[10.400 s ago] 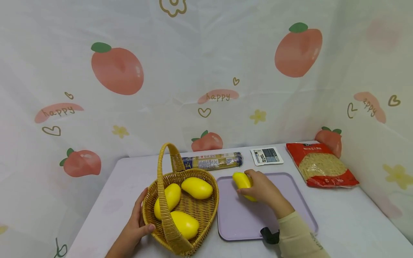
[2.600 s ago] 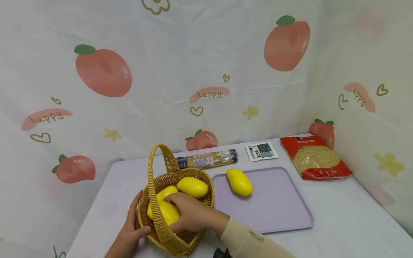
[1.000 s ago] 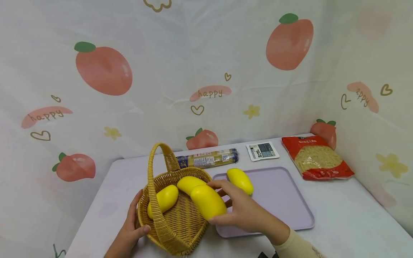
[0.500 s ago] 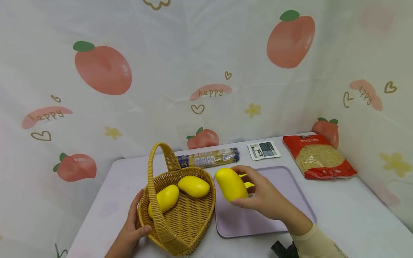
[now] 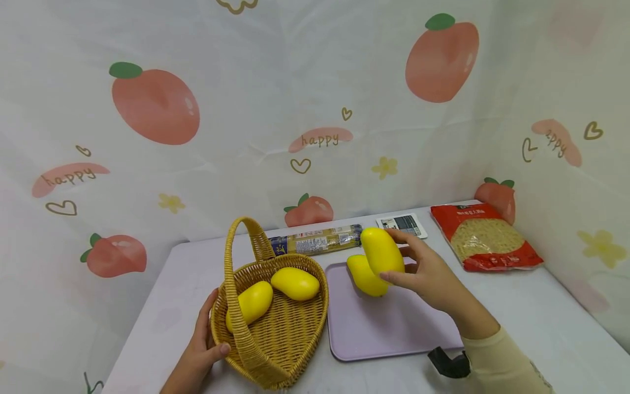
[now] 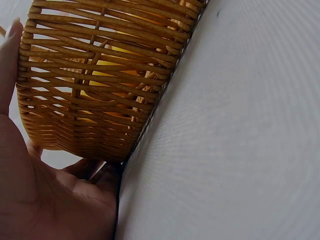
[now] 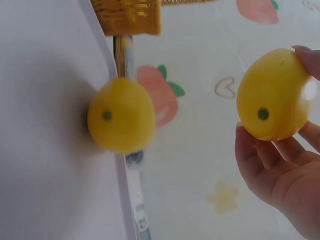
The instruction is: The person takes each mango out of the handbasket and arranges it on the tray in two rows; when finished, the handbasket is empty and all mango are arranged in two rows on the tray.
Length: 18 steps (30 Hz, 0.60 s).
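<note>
My right hand holds a yellow mango raised over the lilac tray, thumb and fingers on opposite sides of it. A second mango rests on that tray, partly hidden behind the held one in the head view. On the left, my left hand grips the outer side of a heart-shaped wicker basket, its thumb at the near rim. The left wrist view shows the hand against the woven wall. Inside the basket lie two mangoes, one to the right and one partly behind the arched handle.
Behind the basket and tray lies a wrapped pack of noodles. Next to it is a flat white packet, partly covered by the right hand. A red bag of pasta lies at the back right. A printed cloth hangs behind the table.
My right hand has taken one mango out of the basket and carried it right and up over the tray. Two mangoes stay inside. My left hand has stayed on the basket.
</note>
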{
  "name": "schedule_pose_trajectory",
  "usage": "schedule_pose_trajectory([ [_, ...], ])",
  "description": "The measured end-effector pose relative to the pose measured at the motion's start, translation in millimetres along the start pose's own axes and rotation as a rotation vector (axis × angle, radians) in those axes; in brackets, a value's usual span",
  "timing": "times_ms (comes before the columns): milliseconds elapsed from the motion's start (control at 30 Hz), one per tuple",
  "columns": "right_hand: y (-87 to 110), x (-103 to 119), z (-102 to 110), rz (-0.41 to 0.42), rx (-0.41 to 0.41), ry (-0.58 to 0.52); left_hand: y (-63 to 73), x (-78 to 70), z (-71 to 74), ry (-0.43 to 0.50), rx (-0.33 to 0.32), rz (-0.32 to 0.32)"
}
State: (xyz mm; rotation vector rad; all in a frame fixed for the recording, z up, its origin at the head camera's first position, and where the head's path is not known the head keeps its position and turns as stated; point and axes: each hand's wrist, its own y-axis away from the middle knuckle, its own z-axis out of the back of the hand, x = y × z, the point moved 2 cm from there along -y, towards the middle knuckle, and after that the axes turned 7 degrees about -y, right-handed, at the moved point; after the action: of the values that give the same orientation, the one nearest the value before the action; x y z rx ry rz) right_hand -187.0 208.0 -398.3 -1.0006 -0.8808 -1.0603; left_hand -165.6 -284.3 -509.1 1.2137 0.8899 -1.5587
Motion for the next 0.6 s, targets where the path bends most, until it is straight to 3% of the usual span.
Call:
schedule_pose_trajectory([
  [300,-6.5,-16.5,17.8,-0.057,-0.041,0.005,0.3,-1.4,-0.6,-0.013,-0.008,0.010],
  [600,-11.7,-41.2,26.9,-0.189,-0.065,0.076,0.7,-2.1,-0.7,-0.010,-0.006,0.007],
])
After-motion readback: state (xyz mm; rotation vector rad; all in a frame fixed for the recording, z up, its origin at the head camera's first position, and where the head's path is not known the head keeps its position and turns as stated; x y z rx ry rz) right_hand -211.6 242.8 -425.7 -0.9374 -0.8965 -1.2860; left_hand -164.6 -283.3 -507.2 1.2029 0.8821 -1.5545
